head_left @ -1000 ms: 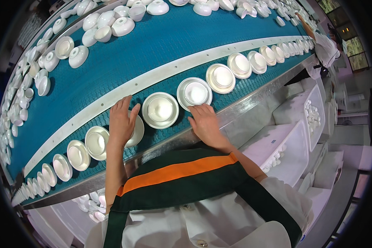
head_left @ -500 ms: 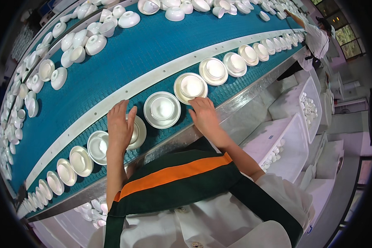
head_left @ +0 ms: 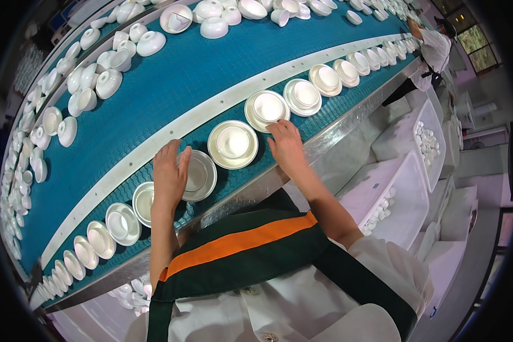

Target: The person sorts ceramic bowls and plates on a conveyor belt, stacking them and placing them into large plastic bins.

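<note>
My left hand (head_left: 169, 174) is open, its fingers stretched out together and the thumb held apart. It lies beside a white bowl (head_left: 206, 192) with a round shape inside, overlapping its left edge in view. My right hand (head_left: 286, 147) is open too, with lightly bent fingers at the near rim of another white bowl (head_left: 252, 118); whether they touch it is hard to tell. Between the hands stands a third bowl (head_left: 215, 157) with a smaller cup (head_left: 233, 142) nested in it. Fingers partly hide a bowl (head_left: 141, 198) left of my left wrist.
The row of nested bowls follows a teal conveyor belt (head_left: 171, 85), behind a pale rail (head_left: 179, 128) and a metal edge (head_left: 336, 128). Loose white bowls (head_left: 109, 84) crowd the far side. White bins (head_left: 402, 211) hold small white pieces at right. A person (head_left: 436, 48) works far right.
Bowls on both sides of the rail appear shifted left and toward me. My left hand has moved slightly right; my right hand has shifted slightly right and away from me.
</note>
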### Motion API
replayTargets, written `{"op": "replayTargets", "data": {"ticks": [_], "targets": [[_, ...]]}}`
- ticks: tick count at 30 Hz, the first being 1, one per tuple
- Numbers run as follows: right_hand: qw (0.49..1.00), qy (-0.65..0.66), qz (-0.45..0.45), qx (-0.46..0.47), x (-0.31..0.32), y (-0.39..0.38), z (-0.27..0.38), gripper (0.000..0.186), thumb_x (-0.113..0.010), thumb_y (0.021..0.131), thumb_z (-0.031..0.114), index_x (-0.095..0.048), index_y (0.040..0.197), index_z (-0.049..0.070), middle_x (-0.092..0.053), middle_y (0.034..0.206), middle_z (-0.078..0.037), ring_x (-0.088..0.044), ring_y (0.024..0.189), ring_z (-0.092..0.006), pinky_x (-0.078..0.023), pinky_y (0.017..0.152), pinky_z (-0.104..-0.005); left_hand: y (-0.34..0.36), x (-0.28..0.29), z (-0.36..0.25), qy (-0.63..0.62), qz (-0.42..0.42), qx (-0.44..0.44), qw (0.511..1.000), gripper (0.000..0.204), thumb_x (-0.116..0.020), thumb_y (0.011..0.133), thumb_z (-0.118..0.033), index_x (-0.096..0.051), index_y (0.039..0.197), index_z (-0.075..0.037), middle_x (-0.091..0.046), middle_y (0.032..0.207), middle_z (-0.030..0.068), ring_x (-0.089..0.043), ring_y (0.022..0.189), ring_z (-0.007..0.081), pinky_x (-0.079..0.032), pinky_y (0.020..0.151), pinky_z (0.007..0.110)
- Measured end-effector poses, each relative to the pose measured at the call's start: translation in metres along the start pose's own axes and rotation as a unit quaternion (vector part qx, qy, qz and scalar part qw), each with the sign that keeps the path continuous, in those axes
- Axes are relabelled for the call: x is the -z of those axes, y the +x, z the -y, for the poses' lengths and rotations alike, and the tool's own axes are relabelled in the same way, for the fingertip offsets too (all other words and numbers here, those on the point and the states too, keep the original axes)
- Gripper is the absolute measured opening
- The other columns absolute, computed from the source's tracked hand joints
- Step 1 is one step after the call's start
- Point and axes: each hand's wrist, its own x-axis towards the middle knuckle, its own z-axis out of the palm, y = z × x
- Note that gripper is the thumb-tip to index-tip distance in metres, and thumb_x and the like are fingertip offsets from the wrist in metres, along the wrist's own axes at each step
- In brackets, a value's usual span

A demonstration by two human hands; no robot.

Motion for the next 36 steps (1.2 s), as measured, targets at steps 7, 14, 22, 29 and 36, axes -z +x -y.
{"op": "replayTargets", "data": {"ticks": [7, 14, 22, 29, 36], "targets": [[0.997, 0.046, 0.063, -0.004, 0.008, -0.007, -0.001, 0.018, -0.063, 0.072, 0.010, -0.062, 0.090, 0.006, -0.061, 0.087, -0.008, -0.054, 0.092, -0.0244, -0.041, 0.082, -0.0370, 0.041, -0.074, -0.034, -0.062, 0.028, -0.099, 0.993, 0.045, -0.046, 0.090, -0.033, -0.050, 0.115, 0.003, -0.051, 0.118, 0.0208, -0.045, 0.112, 0.0344, -0.033, 0.095, 0.041], [0.989, 0.117, -0.052, -0.068, 0.028, 0.004, -0.064, 0.018, -0.063, 0.072, 0.006, -0.063, 0.089, 0.004, -0.062, 0.088, -0.008, -0.055, 0.093, -0.0225, -0.041, 0.083, -0.0361, 0.048, -0.085, -0.040, 0.007, 0.048, -0.093, 0.995, 0.036, -0.050, 0.087, -0.033, -0.057, 0.093, 0.002, -0.058, 0.092, 0.0172, -0.053, 0.088, 0.0330, -0.038, 0.080, 0.041], [0.997, 0.040, 0.051, -0.049, 0.031, 0.007, -0.093, 0.018, -0.062, 0.074, 0.010, -0.061, 0.091, 0.005, -0.060, 0.091, -0.007, -0.053, 0.094, -0.0236, -0.041, 0.081, -0.0366, 0.076, -0.111, -0.095, -0.003, 0.008, -0.102, 0.995, 0.044, -0.048, 0.089, -0.032, -0.049, 0.114, 0.004, -0.051, 0.115, 0.0219, -0.047, 0.108, 0.0349, -0.034, 0.093, 0.042], [0.989, 0.116, -0.070, -0.066, 0.049, 0.021, -0.144, 0.015, -0.063, 0.072, 0.006, -0.062, 0.087, 0.003, -0.062, 0.087, -0.009, -0.056, 0.090, -0.0246, -0.044, 0.077, -0.0366, 0.092, -0.136, -0.102, -0.032, 0.048, -0.072, 0.996, 0.034, -0.049, 0.088, -0.028, -0.055, 0.104, 0.001, -0.056, 0.103, 0.0188, -0.052, 0.095, 0.0345, -0.038, 0.085, 0.041], [1.000, 0.008, -0.002, -0.019, 0.052, 0.040, -0.200, 0.017, -0.062, 0.071, 0.006, -0.061, 0.088, 0.004, -0.059, 0.091, -0.010, -0.053, 0.095, -0.0277, -0.042, 0.082, -0.0372, 0.111, -0.144, -0.132, 0.032, 0.021, -0.082, 0.996, 0.039, -0.049, 0.089, -0.030, -0.054, 0.106, 0.004, -0.054, 0.111, 0.0222, -0.049, 0.104, 0.0364, -0.035, 0.091, 0.041]]}}
